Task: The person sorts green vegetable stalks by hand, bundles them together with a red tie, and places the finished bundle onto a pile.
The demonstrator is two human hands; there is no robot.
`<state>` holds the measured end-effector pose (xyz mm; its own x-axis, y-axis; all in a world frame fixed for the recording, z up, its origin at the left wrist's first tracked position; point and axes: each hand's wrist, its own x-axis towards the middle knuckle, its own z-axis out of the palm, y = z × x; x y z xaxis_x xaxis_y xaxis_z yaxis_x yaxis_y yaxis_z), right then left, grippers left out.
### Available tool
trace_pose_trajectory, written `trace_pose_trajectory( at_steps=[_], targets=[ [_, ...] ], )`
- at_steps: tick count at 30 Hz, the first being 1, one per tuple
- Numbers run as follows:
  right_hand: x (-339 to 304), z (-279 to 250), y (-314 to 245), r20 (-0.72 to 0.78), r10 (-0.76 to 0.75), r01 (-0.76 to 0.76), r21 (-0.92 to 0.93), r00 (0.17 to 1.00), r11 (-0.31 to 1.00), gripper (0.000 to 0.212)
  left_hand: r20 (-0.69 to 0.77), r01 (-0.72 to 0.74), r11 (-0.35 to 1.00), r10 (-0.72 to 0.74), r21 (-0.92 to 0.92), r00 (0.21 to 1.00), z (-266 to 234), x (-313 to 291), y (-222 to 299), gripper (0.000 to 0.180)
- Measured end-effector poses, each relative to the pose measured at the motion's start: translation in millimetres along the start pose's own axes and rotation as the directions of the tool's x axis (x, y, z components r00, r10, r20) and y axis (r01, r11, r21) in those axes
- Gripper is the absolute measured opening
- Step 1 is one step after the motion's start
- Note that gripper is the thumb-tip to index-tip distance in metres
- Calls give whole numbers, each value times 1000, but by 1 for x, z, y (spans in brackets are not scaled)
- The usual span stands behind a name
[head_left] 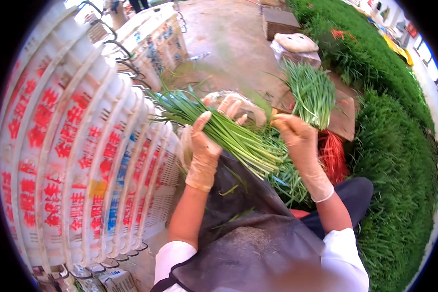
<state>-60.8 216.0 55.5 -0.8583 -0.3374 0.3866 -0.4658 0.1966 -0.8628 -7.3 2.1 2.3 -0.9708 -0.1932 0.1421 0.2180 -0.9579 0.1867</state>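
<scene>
Dark apron point(258, 243), six o'clock. Your left fingers point(200, 122) are gripping green stalks point(243, 138), centre; your right fingers point(284, 122) are pinching, contents unclear. Seemingly done: bunch point(311, 92) lying, two o'clock. Apparently remaining: banked greens point(394, 160), three o'clock.

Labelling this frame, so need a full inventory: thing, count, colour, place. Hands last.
Held bunch: 1, green, across centre
Second bunch: 1, green, on the brown board
Brown board: 1, brown, right of centre
Red strands: uncounted, below the board
Loose greens: uncounted, green, under the right forearm
Leafy mass: 1 long heap, green, right side
Stacked crates: several, white with coloured marks, left
Farther crates: count unclear, white, upper left
Box: 1, brown, top
Pale bundle: 1, below the box
Floor: grey-brown, top
Apron: 1, dark, bottom
Left hand: 1, gloved, gripping the held bunch
Right hand: 1, gloved, fingers curled, contents unclear
</scene>
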Motion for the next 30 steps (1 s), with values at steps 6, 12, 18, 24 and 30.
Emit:
trace_pose_trajectory(
  at_steps=[6, 12, 18, 24, 30],
  targets=[
    [-29, -31, 31, 269, -81, 212, -504, 960, 838, 57, -130, -88, 975, 117, 204, 985, 1, 10, -22, 33],
    [-42, -17, 54, 450, 471, -450, -162, 758, 878, 58, -248, 200, 947, -136, 253, 959, -13, 39, -87, 32],
    [14, -102, 88, 307, 539, -561, -22, 784, 828, 25, -436, 366, 783, -136, 503, 889, -44, 154, -58, 47],
    [151, -148, 107, -63, 473, -476, -148, 879, 867, 36, -383, 280, 632, 30, 723, 923, -90, 155, 45, 54],
    [165, -198, 305, -137, 368, -342, -741, 919, 578, 43, -597, 436, 620, 67, 653, 799, -248, 72, 67, 39]
  ],
)
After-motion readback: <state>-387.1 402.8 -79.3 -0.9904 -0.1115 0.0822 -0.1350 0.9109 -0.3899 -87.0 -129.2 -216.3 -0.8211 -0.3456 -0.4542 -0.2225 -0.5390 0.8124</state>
